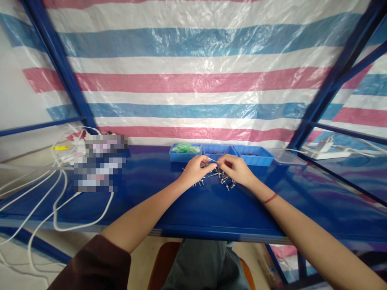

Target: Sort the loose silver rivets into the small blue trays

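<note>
My left hand [196,169] and my right hand [235,168] meet over a small heap of metal screws [220,177] on the blue table [187,209]. Both hands are closed in a pinch, fingertips almost touching each other. Between them they hold a small metal part, too tiny to name. A red string circles my right wrist. Behind the heap stand three blue trays: the left tray [185,153] holds green pieces, the middle tray [218,152] and the right tray [253,155] hold small dark parts.
A blurred-out block [99,167] sits at the table's left with white cables [57,201] looping off the front edge. A clear plastic lid [287,157] lies right of the trays. A striped tarp hangs behind. Blue frame posts flank both sides.
</note>
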The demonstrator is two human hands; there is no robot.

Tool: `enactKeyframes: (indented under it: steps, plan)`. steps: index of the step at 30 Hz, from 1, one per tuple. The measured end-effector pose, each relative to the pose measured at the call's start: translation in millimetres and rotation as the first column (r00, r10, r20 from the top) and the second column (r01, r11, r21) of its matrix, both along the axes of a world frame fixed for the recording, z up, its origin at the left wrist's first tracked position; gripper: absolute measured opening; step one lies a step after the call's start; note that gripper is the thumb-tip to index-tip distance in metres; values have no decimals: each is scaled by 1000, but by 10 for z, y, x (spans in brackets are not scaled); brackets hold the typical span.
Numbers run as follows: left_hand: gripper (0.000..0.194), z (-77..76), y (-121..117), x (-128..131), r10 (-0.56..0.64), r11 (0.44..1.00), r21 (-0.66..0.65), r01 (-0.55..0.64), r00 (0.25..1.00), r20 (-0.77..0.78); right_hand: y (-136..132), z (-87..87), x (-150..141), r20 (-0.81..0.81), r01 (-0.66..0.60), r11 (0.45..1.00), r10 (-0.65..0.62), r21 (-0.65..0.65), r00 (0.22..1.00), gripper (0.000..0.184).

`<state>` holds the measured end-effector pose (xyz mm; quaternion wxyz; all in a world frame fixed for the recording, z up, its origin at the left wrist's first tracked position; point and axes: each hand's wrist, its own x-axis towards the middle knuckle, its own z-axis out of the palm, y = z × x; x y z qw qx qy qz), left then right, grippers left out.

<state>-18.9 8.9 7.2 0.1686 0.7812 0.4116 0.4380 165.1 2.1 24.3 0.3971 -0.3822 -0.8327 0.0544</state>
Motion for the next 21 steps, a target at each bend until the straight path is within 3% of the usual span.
enactKeyframes:
  steps: [3,7,10,13,16,19,21]
  plan:
    - [31,-16,20,-60,77,996,60,-69,985,-151,74,28,112,-9,230,973,-229,26,973,23]
    - [23,75,-12,-129,143,987,126,-104,926,-351,170,90,462,-24,587,807,-586,69,810,24]
    - [20,190,-38,-186,149,986,128,-103,890,-430,227,79,726,-22,737,670,-738,92,674,25]
    - [24,300,-48,-295,133,991,44,-129,846,-516,261,49,842,14,794,604,-797,68,604,24]
    - [41,394,-71,-436,14,990,-105,-96,800,-599,244,76,792,66,764,642,-767,64,639,26]
    - [84,439,-122,-525,-154,932,-349,-97,765,-626,170,141,654,201,645,763,-639,45,742,31]
    - [97,425,-158,-525,-199,903,-417,-105,757,-623,109,153,559,328,571,821,-533,-23,780,38]
